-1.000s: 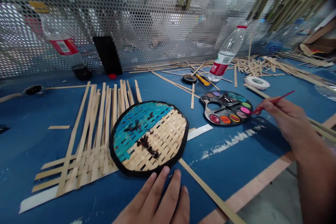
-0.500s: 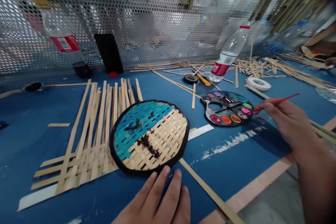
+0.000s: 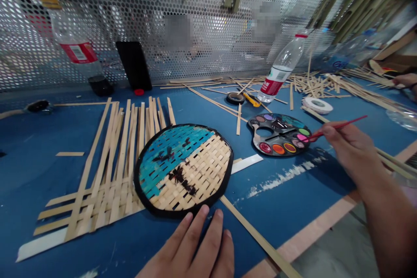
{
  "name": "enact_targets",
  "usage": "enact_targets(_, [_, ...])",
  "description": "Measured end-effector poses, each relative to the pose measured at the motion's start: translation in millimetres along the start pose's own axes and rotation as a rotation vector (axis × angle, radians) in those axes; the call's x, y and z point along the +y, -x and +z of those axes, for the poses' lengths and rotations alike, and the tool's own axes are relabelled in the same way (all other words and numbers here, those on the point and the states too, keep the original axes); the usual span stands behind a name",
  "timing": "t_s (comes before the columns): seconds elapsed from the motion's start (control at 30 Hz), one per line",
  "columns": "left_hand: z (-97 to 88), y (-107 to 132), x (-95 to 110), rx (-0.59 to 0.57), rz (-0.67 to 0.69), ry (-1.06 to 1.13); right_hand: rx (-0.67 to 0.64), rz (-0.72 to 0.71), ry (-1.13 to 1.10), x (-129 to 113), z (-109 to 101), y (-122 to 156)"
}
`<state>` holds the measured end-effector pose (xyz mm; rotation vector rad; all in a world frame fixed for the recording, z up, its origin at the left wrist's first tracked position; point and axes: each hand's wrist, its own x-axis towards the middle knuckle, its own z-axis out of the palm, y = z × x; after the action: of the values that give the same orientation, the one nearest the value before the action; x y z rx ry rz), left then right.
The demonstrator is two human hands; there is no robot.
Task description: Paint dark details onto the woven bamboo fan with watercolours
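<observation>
My left hand (image 3: 198,243) lies flat, fingers stretched out, its fingertips at the lower black rim of a round woven bamboo panel (image 3: 208,160). The panel is painted blue at its upper left, bare on the rest, with dark brown-black marks. In my right hand (image 3: 348,147) a thin red paintbrush (image 3: 345,124) is pinched, its tip at the pink well of a paint palette (image 3: 280,150). The palette lies flat on the blue table, with red, orange, yellow, green and other colours in its wells.
Left of the panel lies a partly woven lattice of bamboo strips (image 3: 107,173). Behind stand a cola bottle (image 3: 78,52), a black phone (image 3: 134,65) and a water bottle (image 3: 276,78). Black tape (image 3: 235,98), a yellow cutter (image 3: 252,100) and white tape (image 3: 317,105) lie near. Another person's hand (image 3: 405,80) shows far right.
The whole view has shifted slightly, moving things a little to the left. My right hand still keeps the brush at the palette, and my left hand stays at the panel's rim.
</observation>
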<state>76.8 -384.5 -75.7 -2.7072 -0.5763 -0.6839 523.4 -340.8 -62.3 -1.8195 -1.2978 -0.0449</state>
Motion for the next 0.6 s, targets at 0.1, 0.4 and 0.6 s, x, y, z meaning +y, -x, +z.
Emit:
enact_targets(0.1, [-0.5, 0.7, -0.9, 0.013, 0.002, -0.007, -0.018, -0.007, 0.001, -1.0, 0.9, -0.5])
enact_targets(0.4, [3.9, 4.4, 3.6, 0.03, -0.026, 0.002, -0.025, -0.006, 0.009, -2.1, 1.4, -0.7])
enact_targets(0.6, [5.3, 4.5, 3.0, 0.024, -0.025, 0.008, -0.093, -0.034, -0.009, -2.1, 0.9, -0.5])
